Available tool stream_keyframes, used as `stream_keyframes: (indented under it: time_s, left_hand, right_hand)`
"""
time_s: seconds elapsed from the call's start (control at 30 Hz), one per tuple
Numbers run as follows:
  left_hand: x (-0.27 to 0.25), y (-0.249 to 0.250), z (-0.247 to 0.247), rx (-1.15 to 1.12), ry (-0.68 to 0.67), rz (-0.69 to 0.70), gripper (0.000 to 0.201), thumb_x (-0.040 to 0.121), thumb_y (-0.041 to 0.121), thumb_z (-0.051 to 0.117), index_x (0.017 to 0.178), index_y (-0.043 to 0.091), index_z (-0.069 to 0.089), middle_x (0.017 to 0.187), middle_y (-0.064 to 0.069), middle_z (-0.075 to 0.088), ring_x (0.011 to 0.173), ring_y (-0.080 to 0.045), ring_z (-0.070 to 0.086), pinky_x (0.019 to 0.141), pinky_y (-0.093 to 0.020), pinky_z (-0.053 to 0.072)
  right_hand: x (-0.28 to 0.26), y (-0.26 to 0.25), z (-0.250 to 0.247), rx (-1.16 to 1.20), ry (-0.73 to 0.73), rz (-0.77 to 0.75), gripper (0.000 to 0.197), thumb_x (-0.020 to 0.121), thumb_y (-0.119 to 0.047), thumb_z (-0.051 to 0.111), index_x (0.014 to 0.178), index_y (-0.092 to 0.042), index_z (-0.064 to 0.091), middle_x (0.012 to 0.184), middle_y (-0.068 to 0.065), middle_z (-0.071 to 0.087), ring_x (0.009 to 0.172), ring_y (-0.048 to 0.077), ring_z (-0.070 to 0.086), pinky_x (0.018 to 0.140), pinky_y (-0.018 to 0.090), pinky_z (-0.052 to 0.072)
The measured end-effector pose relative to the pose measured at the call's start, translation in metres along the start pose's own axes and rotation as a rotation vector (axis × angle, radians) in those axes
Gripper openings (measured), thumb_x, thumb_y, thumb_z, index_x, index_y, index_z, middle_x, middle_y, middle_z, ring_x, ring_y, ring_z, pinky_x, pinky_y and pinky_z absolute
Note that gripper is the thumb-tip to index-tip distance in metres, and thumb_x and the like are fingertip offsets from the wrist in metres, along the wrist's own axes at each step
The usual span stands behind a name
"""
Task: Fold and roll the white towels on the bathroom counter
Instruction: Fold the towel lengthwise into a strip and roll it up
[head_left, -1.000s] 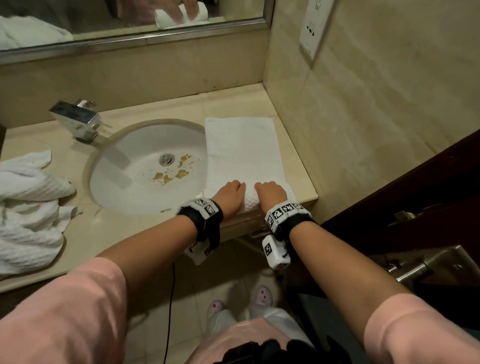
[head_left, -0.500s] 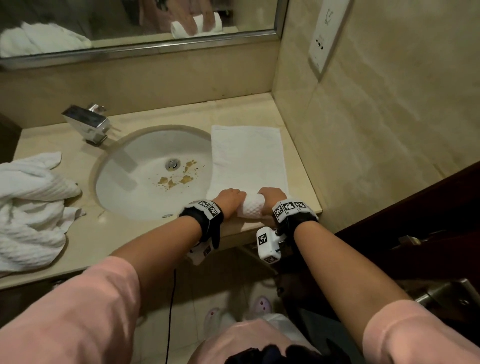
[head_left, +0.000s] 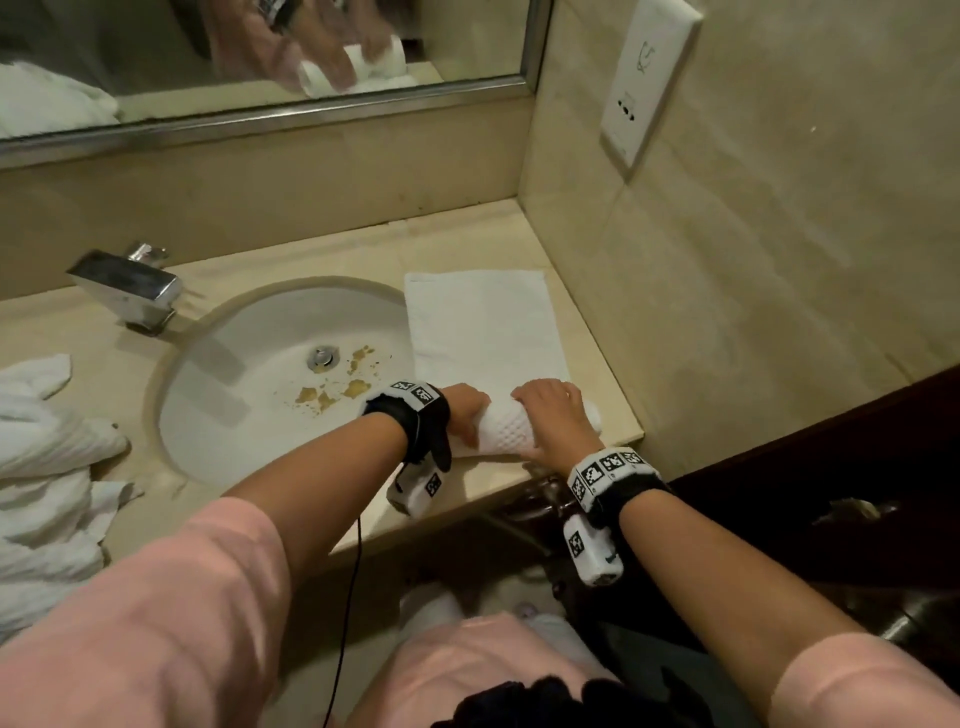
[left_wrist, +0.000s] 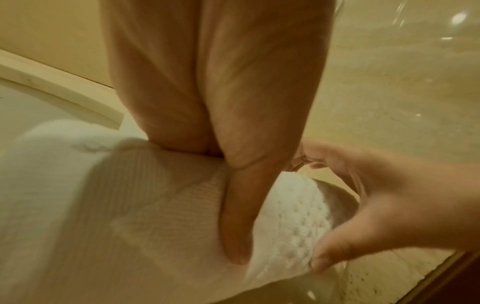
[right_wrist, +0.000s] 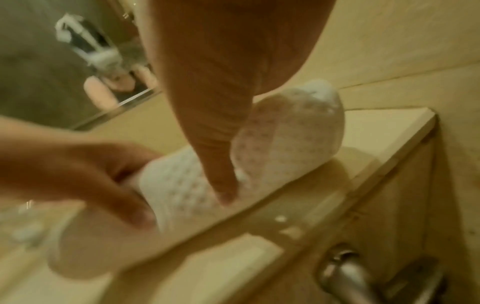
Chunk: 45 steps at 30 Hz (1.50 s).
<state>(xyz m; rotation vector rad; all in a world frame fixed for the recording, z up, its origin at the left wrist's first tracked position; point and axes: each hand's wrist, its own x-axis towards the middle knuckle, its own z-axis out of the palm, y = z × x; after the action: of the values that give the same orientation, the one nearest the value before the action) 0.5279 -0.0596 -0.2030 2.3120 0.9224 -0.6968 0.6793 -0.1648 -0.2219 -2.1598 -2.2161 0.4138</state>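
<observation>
1. Since the earlier frame, the roll of your white towel (head_left: 511, 428) has grown thicker and moved away from the table (head_left: 483, 480) front edge.
2. Your left hand (head_left: 467, 410) curls around the roll's left end.
3. Your right hand (head_left: 553, 415) curls over its right part, thumb underneath.
4. Beyond your hands, the unrolled part lies flat beside the sink (head_left: 249, 374).

**Both hands curled, side by side**

Arms stretched forward, wrists banded. Left hand (head_left: 465, 410) and right hand (head_left: 553, 415) set close together, fingers curled down over the towel roll (head_left: 506, 434), thumbs (left_wrist: 237, 222) pressed against its near side.
</observation>
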Motion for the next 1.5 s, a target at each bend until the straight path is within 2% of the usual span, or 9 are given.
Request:
stream_keyframes:
  time_s: [0.27, 0.43, 0.57, 0.7, 0.8, 0.9, 1.17, 1.33, 1.5]
  left_hand:
    - [-0.004, -0.005, -0.001, -0.033, -0.001, 0.045, 0.053, 0.083, 0.023, 0.070, 0.127, 0.002, 0.050, 0.126, -0.015, 0.057, 0.115, -0.030, 0.055, 0.093, -0.031, 0.042]
    - [-0.023, 0.000, 0.043, 0.103, 0.480, 0.172, 0.044, 0.092, 0.009, 0.048, 0.134, -0.006, 0.044, 0.128, -0.025, 0.052, 0.113, -0.038, 0.054, 0.099, -0.041, 0.044]
    - [-0.024, 0.001, 0.085, 0.311, 0.598, 0.119, 0.058, 0.083, 0.003, 0.028, 0.139, -0.008, 0.038, 0.139, -0.029, 0.044, 0.127, -0.042, 0.045, 0.108, -0.048, 0.037]
    - [-0.023, 0.009, 0.087, 0.338, 0.557, -0.018, 0.063, 0.085, 0.006, 0.011, 0.146, -0.006, 0.024, 0.146, -0.026, 0.035, 0.136, -0.041, 0.034, 0.116, -0.048, 0.024]
    - [-0.016, 0.007, 0.079, 0.344, 0.524, 0.035, 0.061, 0.085, 0.012, 0.048, 0.141, -0.005, 0.035, 0.134, -0.023, 0.049, 0.122, -0.037, 0.049, 0.110, -0.045, 0.033]
    - [-0.007, -0.004, 0.063, 0.316, 0.527, 0.111, 0.051, 0.075, 0.012, 0.063, 0.124, 0.001, 0.057, 0.106, -0.013, 0.065, 0.092, -0.028, 0.061, 0.088, -0.036, 0.050]
    - [0.011, -0.024, 0.013, 0.100, 0.303, 0.106, 0.051, 0.092, 0.030, 0.054, 0.135, 0.005, 0.039, 0.127, -0.015, 0.052, 0.112, -0.030, 0.052, 0.096, -0.038, 0.041]
    - [0.019, -0.029, 0.002, 0.060, 0.208, 0.092, 0.055, 0.088, 0.034, 0.061, 0.132, 0.006, 0.042, 0.127, -0.015, 0.052, 0.114, -0.030, 0.051, 0.096, -0.038, 0.041]
    - [0.016, -0.025, 0.008, 0.058, 0.316, 0.064, 0.056, 0.089, 0.033, 0.058, 0.133, 0.003, 0.041, 0.131, -0.018, 0.045, 0.117, -0.033, 0.043, 0.097, -0.037, 0.036]
  right_hand:
    - [-0.007, -0.002, 0.017, -0.052, 0.153, -0.061, 0.068, 0.054, -0.002, 0.082, 0.119, -0.009, 0.062, 0.118, 0.009, 0.065, 0.109, 0.029, 0.061, 0.102, 0.041, 0.044]
    - [0.004, -0.004, 0.003, -0.013, 0.011, 0.025, 0.062, 0.076, -0.008, 0.074, 0.134, -0.016, 0.053, 0.134, 0.005, 0.057, 0.128, 0.026, 0.049, 0.114, 0.036, 0.028]
    - [0.027, -0.010, -0.027, -0.060, -0.198, 0.052, 0.037, 0.083, -0.021, 0.065, 0.120, -0.024, 0.063, 0.115, 0.001, 0.068, 0.110, 0.023, 0.060, 0.094, 0.033, 0.046]
    - [0.044, -0.006, -0.035, -0.135, -0.344, 0.097, 0.035, 0.078, -0.027, 0.072, 0.112, -0.030, 0.066, 0.101, 0.002, 0.071, 0.097, 0.022, 0.064, 0.079, 0.028, 0.048]
    - [0.048, -0.004, -0.035, -0.127, -0.348, 0.112, 0.035, 0.077, -0.026, 0.073, 0.111, -0.028, 0.067, 0.099, 0.003, 0.070, 0.095, 0.023, 0.064, 0.077, 0.027, 0.047]
    - [0.045, -0.005, -0.029, -0.119, -0.318, 0.105, 0.045, 0.080, -0.025, 0.069, 0.125, -0.026, 0.059, 0.117, 0.004, 0.066, 0.108, 0.023, 0.059, 0.093, 0.032, 0.047]
    - [0.018, -0.009, 0.000, -0.105, -0.005, -0.020, 0.097, 0.069, -0.023, 0.083, 0.148, -0.014, 0.027, 0.155, 0.006, 0.028, 0.143, 0.023, 0.026, 0.120, 0.033, 0.011]
    - [0.025, -0.013, 0.009, -0.085, 0.087, 0.000, 0.071, 0.078, 0.013, 0.058, 0.144, -0.003, 0.037, 0.149, 0.015, 0.038, 0.140, 0.029, 0.034, 0.118, 0.034, 0.014]
    - [0.053, -0.013, -0.004, -0.111, -0.046, 0.050, 0.043, 0.084, -0.014, 0.059, 0.126, -0.018, 0.054, 0.124, 0.005, 0.061, 0.111, 0.024, 0.056, 0.098, 0.033, 0.043]
